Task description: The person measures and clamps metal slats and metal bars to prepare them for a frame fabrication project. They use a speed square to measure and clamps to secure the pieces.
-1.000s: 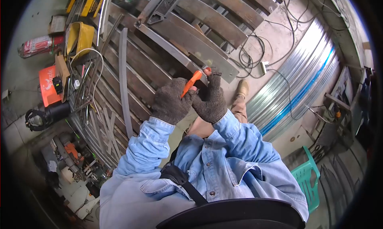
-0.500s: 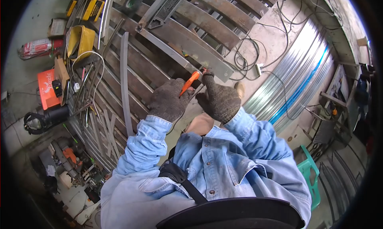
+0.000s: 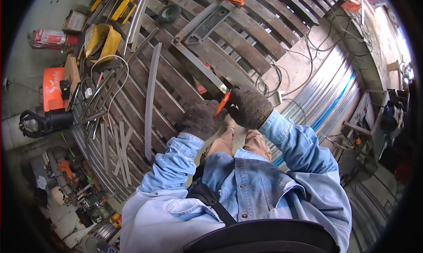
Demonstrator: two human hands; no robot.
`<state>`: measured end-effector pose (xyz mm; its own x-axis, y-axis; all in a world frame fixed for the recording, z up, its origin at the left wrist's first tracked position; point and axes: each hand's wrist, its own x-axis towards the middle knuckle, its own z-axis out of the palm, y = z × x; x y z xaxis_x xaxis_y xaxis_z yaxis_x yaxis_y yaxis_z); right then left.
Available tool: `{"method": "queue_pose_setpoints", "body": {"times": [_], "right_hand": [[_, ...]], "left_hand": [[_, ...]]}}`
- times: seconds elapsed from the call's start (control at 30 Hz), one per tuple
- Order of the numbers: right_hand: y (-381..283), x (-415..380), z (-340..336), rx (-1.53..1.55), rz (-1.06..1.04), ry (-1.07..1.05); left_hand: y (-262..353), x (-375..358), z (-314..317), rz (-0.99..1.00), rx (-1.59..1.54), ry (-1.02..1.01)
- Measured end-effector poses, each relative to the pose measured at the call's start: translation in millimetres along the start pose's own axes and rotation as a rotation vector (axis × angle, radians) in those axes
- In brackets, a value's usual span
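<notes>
Orange handle, there it is, slanting between two gloved hands, right by the lower end of a grey metal bar! The left hand has its grip closed about the bottom of it, fingertips curled out of sight. The right hand bends over the top; whether that grip clasps the handle or merely brushes it, I cannot tell. What the handle belongs to is lost behind the knuckles.

Coarse, dark knit on the gloves, then soft, faded denim at the sleeves. Beneath, the worktop: brown, scuffed flat slats with gaps between, and something red peeping through, mostly covered. Further up lies a cast frame, its raised lettering a blur to me, near a round disc. A grey strip runs across the slats on the left; beyond it, a white cable loops by a yellow pouch. Over right, shiny ridged metal lengths with a blue stripe, one sleeve blocking part of them. A black brim cuts across the denim at the bottom.
</notes>
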<state>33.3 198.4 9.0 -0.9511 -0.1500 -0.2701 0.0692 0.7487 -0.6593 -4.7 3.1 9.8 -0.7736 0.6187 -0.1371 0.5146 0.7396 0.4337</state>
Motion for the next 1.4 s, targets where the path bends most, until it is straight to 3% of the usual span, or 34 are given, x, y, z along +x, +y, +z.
{"method": "queue_pose_setpoints", "body": {"times": [0.13, 0.2, 0.4, 0.8, 0.9, 0.97, 1.0, 1.07, 1.1, 1.13, 1.2, 1.23, 1.27, 1.33, 1.4], "right_hand": [[-3, -6, 0, 0.011, -0.013, 0.015], [8, -3, 5, 0.048, -0.161, 0.068], [-2, 8, -23, -0.162, -0.043, -0.215], [1, 17, -28, -0.219, -0.13, -0.307], [-3, 8, -29, -0.151, -0.076, -0.271], [1, 4, -30, -0.133, -0.127, -0.257], [6, 7, -30, -0.13, -0.128, -0.266], [18, 13, -29, -0.152, -0.273, -0.226], [16, 19, -36, -0.122, -0.307, -0.279], [14, 22, -40, -0.124, -0.311, -0.289], [13, 30, -48, -0.158, -0.412, -0.357], [16, 31, -44, -0.146, -0.447, -0.338], [18, 27, -43, -0.154, -0.446, -0.36], [8, 24, -50, -0.158, -0.306, -0.36], [4, 18, -49, -0.164, -0.313, -0.325]], "left_hand": [[4, 1, -5, -0.042, -0.013, -0.065], [6, 3, -7, -0.062, -0.013, -0.078], [8, -3, -2, -0.155, -0.057, -0.109], [5, -8, 1, -0.169, -0.096, 0.012], [12, -15, -8, -0.279, -0.098, -0.088], [18, -39, -18, -0.165, -0.173, 0.281], [23, -54, -19, -0.012, -0.215, 0.404], [31, -87, 3, 0.059, -0.418, 0.293], [33, -99, 24, 0.004, -0.647, 0.173], [34, -108, 47, -0.23, -0.902, -0.061], [34, -101, 116, -0.543, -1.339, 0.013], [40, -80, 111, -0.769, -1.62, -0.075], [46, -68, 124, -0.668, -1.834, 0.049], [61, -41, 111, -0.642, -2.146, 0.105], [63, -26, 106, -0.615, -2.268, 0.059]]}}
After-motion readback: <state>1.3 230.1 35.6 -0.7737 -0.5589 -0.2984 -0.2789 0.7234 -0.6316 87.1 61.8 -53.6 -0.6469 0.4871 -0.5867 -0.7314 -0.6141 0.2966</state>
